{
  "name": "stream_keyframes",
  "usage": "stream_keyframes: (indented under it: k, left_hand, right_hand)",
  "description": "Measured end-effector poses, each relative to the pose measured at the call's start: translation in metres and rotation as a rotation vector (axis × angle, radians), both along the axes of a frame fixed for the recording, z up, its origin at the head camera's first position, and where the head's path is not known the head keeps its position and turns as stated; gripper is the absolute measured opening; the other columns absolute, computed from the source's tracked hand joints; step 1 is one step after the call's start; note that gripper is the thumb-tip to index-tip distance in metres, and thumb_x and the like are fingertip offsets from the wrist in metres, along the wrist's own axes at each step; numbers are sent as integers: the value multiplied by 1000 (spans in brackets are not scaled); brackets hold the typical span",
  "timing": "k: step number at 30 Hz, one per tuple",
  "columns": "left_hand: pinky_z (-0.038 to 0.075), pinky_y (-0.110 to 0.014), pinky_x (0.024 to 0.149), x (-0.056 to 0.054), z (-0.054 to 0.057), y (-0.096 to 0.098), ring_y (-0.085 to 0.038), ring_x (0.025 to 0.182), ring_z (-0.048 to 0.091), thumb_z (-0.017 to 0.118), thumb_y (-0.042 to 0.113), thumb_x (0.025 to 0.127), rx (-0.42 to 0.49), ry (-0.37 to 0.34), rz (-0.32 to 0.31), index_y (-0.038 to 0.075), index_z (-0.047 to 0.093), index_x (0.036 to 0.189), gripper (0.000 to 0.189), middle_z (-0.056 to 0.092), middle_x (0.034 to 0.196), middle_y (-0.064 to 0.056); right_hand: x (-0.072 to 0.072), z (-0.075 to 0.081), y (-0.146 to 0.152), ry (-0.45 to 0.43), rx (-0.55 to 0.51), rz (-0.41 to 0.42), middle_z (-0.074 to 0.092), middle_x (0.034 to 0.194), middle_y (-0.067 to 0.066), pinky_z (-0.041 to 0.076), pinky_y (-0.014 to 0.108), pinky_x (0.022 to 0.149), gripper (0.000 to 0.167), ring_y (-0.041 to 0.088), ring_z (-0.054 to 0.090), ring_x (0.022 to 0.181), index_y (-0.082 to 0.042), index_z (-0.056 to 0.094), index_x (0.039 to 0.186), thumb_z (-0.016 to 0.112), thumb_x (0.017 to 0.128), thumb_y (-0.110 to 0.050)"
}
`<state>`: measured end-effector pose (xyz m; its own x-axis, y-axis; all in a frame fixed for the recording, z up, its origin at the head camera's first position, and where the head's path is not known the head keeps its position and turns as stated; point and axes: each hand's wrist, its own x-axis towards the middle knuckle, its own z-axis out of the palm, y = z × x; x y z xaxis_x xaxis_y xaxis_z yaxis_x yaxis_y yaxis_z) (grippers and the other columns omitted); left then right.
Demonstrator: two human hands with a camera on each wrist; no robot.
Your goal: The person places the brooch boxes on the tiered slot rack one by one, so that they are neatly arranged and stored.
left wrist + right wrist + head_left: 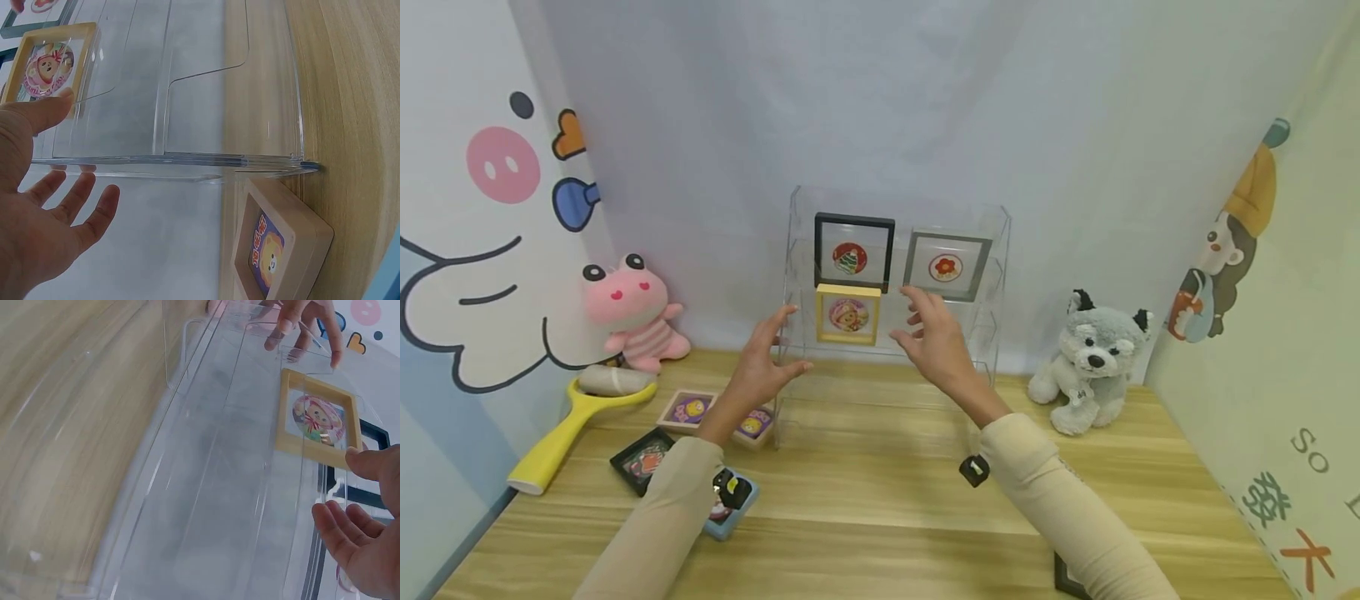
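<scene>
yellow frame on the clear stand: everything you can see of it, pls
The yellow frame is near-square, with a smooth, plastic-looking border and a clear-looking pane around a round pink badge with a cartoon face. It rests roughly upright, badge facing outward, on the clear tiered stand, lower than the black frame. The left hand and right hand flank it; the head view shows gaps, so neither seems to touch it.

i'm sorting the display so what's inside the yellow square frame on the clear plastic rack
Inside the yellow square frame is a round, mostly pink badge with a cartoon figure, its front showing. Its back is hidden behind that front in every view.
</scene>
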<state>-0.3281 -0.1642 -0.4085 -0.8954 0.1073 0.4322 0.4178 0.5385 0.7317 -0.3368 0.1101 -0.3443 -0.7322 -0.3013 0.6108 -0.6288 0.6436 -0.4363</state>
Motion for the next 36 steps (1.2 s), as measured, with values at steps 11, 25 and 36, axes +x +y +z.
stream_keyframes:
  k: [11, 25, 36]
  left_hand:
    - [56, -57, 82, 0, 3, -2, -50, 117, 54, 81, 3, 79, 11, -13, 20, 13, 33, 153, 88, 39, 147, -28]
    - [57, -52, 79, -2, 8, -1, -49, 122, 50, 79, 5, 83, 7, -56, 17, 17, 31, 154, 87, 35, 151, -26]
    - [57, -49, 77, 0, 4, 1, -49, 121, 51, 79, 5, 83, 1, -49, 4, 16, 30, 155, 87, 34, 152, -26]
  right_hand:
    - [30, 1, 60, -112, 6, -20, 63, 112, 21, 60, 46, 77, 61, 35, 67, 97, -4, 50, 141, 77, 87, -11]
    - [76, -18, 148, -369, 127, 31, 60, 117, 22, 59, 37, 75, 69, 34, 66, 98, -2, 45, 145, 79, 85, -12]
    - [103, -36, 196, -645, 253, 116, 55, 131, 30, 58, 45, 77, 82, 46, 59, 112, -2, 42, 148, 82, 83, -30]
